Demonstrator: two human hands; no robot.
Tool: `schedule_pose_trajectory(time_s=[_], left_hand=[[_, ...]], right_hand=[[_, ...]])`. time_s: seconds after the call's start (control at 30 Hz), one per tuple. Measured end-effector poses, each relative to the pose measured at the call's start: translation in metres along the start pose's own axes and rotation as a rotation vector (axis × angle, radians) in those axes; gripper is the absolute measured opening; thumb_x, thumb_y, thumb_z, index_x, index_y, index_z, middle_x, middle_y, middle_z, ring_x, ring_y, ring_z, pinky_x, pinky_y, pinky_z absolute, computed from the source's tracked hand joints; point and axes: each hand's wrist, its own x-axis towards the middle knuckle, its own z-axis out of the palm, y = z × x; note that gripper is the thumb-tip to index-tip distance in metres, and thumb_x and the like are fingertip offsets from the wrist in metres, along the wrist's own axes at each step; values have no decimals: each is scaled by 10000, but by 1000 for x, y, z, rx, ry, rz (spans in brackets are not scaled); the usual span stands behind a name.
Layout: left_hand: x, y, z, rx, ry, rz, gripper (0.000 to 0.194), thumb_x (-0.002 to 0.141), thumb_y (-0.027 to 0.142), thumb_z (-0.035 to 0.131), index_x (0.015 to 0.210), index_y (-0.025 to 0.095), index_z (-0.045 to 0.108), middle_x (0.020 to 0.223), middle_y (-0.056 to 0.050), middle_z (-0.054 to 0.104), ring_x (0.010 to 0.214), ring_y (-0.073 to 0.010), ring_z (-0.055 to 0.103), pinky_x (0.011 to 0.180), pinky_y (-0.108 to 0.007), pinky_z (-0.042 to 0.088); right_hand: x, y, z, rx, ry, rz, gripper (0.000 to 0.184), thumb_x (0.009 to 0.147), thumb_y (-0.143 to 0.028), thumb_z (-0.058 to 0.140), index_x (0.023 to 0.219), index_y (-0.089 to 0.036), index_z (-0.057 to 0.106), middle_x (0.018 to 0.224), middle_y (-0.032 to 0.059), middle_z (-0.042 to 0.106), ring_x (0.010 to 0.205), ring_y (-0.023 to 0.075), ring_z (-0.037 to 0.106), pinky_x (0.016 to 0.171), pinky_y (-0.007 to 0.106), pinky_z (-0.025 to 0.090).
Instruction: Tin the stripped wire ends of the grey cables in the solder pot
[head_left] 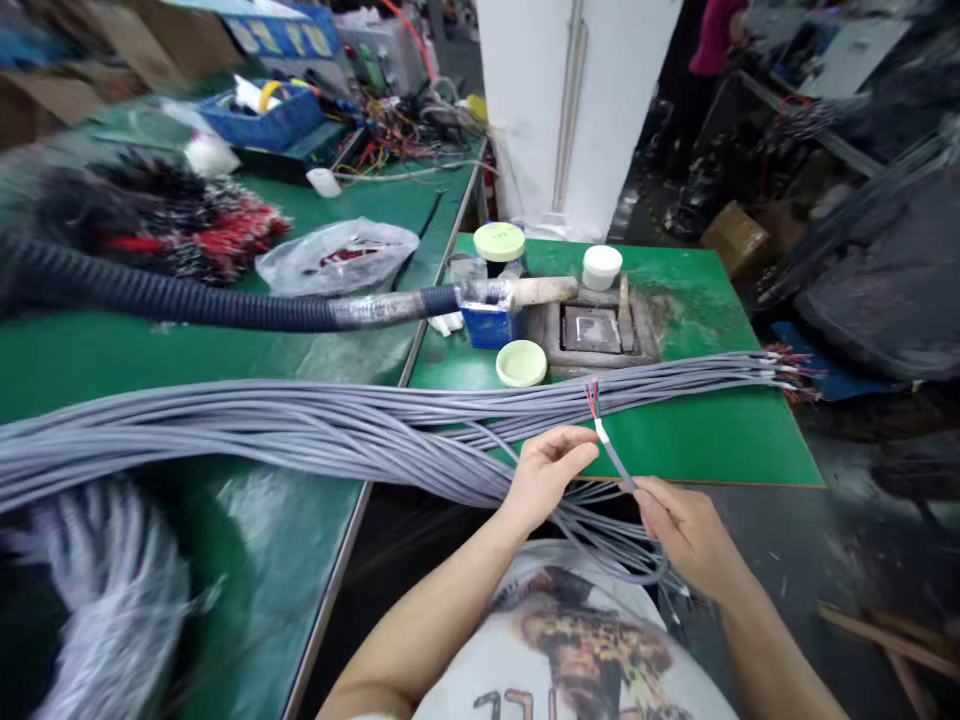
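Observation:
My right hand (679, 525) pinches a single grey cable (616, 462) just below its stripped end, where thin red and other coloured wires (593, 398) stick up. My left hand (551, 468) pinches the white piece at that stripped end with thumb and forefinger. The cable loops down from a long bundle of grey cables (300, 425) that lies across both green tables in front of me. Behind the bundle sits a square metal solder pot (592, 328).
A black corrugated hose (187, 295) reaches to the solder pot. Nearby are a pale green lid (521, 362), a blue box (491, 325), a white-capped jar (601, 266) and a green-lidded jar (499, 245). A plastic bag (337, 255) and red-black wire bundles (217, 235) lie left.

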Motion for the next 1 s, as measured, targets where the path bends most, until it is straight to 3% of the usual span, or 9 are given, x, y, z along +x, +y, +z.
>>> schedule_pose_trajectory(time_s=[0.2, 0.37, 0.5, 0.73, 0.87, 1.0], left_hand=[[0, -13, -11, -154, 10, -48, 206, 659, 328, 800, 730, 155, 714, 705, -4, 701, 610, -88, 590, 654, -224, 474], [-9, -20, -8, -185, -82, -69, 217, 631, 306, 821, 692, 145, 688, 762, -19, 713, 652, -109, 612, 691, -255, 480], [-12, -22, -10, -182, -150, -54, 212, 636, 296, 821, 717, 143, 699, 775, -29, 711, 696, -124, 623, 720, -264, 475], [-5, -13, -13, -203, -181, -22, 208, 672, 302, 797, 782, 148, 711, 809, -36, 694, 671, -106, 593, 692, -247, 462], [-5, -3, 3, -208, -195, 9, 196, 667, 289, 798, 748, 140, 700, 745, -18, 669, 663, -102, 592, 695, -246, 465], [-2, 4, 15, -238, -215, -57, 263, 671, 340, 785, 803, 130, 699, 706, -19, 659, 632, -108, 587, 653, -249, 456]], right_hand=[[6, -7, -4, -31, -147, -83, 286, 975, -254, 363, 984, -181, 639, 726, 20, 672, 654, 142, 621, 613, 240, 423], [12, -6, 5, -85, -58, -112, 232, 946, -296, 466, 1103, -189, 600, 962, 49, 709, 858, 180, 661, 731, 265, 461], [16, -4, 10, -137, 3, -159, 205, 948, -273, 462, 1061, -184, 608, 929, 54, 708, 821, 182, 655, 728, 282, 460], [20, -6, 9, -15, 48, -179, 161, 943, -222, 455, 992, -195, 606, 837, 32, 656, 752, 143, 598, 680, 250, 436], [21, 0, 18, 178, 143, -71, 128, 918, -259, 510, 923, -197, 622, 753, 17, 597, 674, 128, 539, 629, 252, 407], [25, 17, 27, 780, 53, 73, 238, 916, -373, 507, 808, -195, 622, 483, -66, 355, 406, 72, 298, 423, 212, 262]])
